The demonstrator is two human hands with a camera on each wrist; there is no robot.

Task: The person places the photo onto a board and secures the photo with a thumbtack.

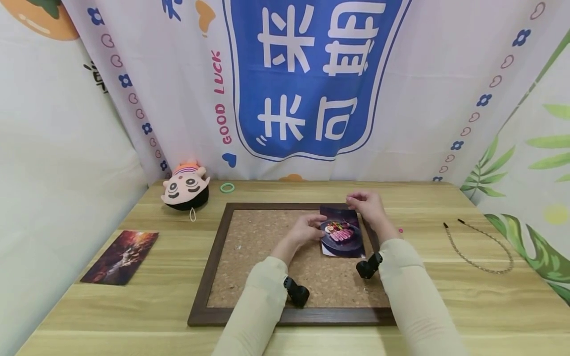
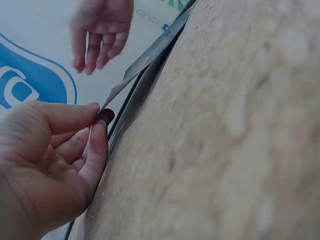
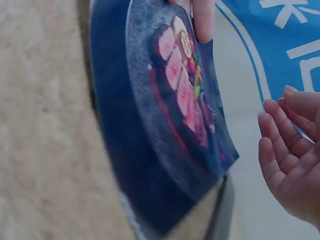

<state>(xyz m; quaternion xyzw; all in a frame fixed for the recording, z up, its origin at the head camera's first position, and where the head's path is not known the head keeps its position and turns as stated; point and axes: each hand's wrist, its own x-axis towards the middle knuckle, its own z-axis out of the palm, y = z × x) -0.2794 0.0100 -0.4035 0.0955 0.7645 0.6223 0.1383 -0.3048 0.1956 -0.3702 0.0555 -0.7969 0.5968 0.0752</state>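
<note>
My left hand (image 1: 306,230) pinches the left edge of a photo print (image 1: 349,246) showing sliced meat on a dark plate. The print lies over the upper right part of a brown-framed corkboard (image 1: 258,282); in the right wrist view it bows and stands partly off the cork. My right hand (image 1: 368,206) is raised beside the print's top right corner, apart from it. Between its thumb and index finger a tiny reddish thing (image 3: 281,99) shows, mostly hidden, its kind unclear. The other fingers are loosely bent.
A second photo print (image 1: 121,258) lies left of the board. Behind it are a plush doll (image 1: 184,188) and a green ring (image 1: 227,188). To the right lie a small pink dot-like piece (image 1: 401,230) and a chain strap (image 1: 478,267). A printed curtain (image 1: 414,123) hangs behind the table.
</note>
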